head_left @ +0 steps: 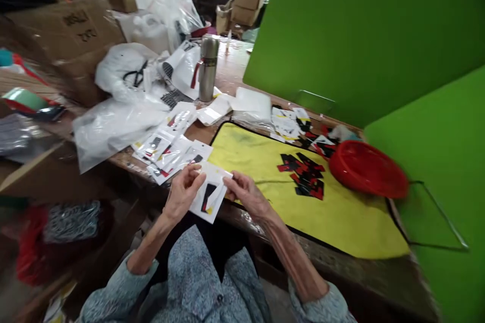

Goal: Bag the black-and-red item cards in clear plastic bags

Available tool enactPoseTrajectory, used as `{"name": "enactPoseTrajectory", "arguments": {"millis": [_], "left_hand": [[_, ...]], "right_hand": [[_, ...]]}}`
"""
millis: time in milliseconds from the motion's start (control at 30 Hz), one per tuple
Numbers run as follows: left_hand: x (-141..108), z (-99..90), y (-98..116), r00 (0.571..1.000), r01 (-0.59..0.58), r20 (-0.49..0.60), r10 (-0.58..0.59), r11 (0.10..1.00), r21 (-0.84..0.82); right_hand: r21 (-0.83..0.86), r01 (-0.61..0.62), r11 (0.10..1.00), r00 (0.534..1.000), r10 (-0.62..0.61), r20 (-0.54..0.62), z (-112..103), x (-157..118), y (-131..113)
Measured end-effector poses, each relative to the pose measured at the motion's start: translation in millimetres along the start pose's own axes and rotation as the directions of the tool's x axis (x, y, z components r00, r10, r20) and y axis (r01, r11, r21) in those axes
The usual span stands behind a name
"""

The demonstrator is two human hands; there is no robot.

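Observation:
Between my hands, over the table's front edge, is a white packet (pixel 204 214) with a black rectangle and a bit of yellow on its front. My left hand (pixel 184 189) pinches its upper left corner. At its upper right, my right hand (pixel 246 192) grips the edge, where a narrow white strip slants down across the front. Similar white packets (pixel 166 154) lie overlapping just beyond my left hand. On the yellow mat (pixel 257 161) to the right rests a loose pile of black and red pieces (pixel 303 174).
A red plastic basin (pixel 367 169) sits at the mat's right end. Behind the mat lie clear bags (pixel 252 106) and more white cards (pixel 286 121). A steel thermos (pixel 208 68) stands at the back. Green panels (pixel 341 25) rise behind and right. A cardboard box (pixel 71 35) is at left.

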State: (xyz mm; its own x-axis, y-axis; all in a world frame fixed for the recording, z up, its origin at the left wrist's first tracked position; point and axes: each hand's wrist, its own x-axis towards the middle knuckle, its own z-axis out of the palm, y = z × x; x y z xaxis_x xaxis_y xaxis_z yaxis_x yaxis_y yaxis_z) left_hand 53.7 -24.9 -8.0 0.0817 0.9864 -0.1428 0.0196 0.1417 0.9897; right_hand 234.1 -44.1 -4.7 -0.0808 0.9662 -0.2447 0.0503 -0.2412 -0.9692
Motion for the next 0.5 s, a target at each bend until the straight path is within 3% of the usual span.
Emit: {"name": "enactPoseTrajectory", "arguments": {"millis": [67,167,267,333,400,500], "left_hand": [[5,-11.8,0,0.960,-0.192,-0.152,0.237,0.945,0.264],[7,-23.7,-7,0.877,-0.312,-0.100,0.469,0.717,0.623],[8,-24.3,-20,0.876,-0.299,0.037,0.481,0.481,0.824],[9,-21.2,-29,0.889,-0.275,0.080,0.451,0.387,0.880],[11,-18.2,-35,0.895,-0.269,0.096,0.435,0.356,0.895],[14,-15.9,-39,0.894,-0.254,0.079,0.442,0.352,0.901]], "right_hand": [[-0.143,0.017,0.990,0.998,-0.025,-0.054,8,29,-8],[-0.368,-0.013,0.930,0.985,-0.051,-0.163,24,67,-15],[-0.502,-0.045,0.864,0.968,-0.086,-0.234,33,86,-15],[-0.579,-0.065,0.813,0.956,-0.115,-0.268,36,90,-13],[-0.669,-0.047,0.742,0.948,-0.177,-0.263,37,92,-12],[-0.851,0.029,0.525,0.953,-0.271,-0.134,36,100,-13]]}}
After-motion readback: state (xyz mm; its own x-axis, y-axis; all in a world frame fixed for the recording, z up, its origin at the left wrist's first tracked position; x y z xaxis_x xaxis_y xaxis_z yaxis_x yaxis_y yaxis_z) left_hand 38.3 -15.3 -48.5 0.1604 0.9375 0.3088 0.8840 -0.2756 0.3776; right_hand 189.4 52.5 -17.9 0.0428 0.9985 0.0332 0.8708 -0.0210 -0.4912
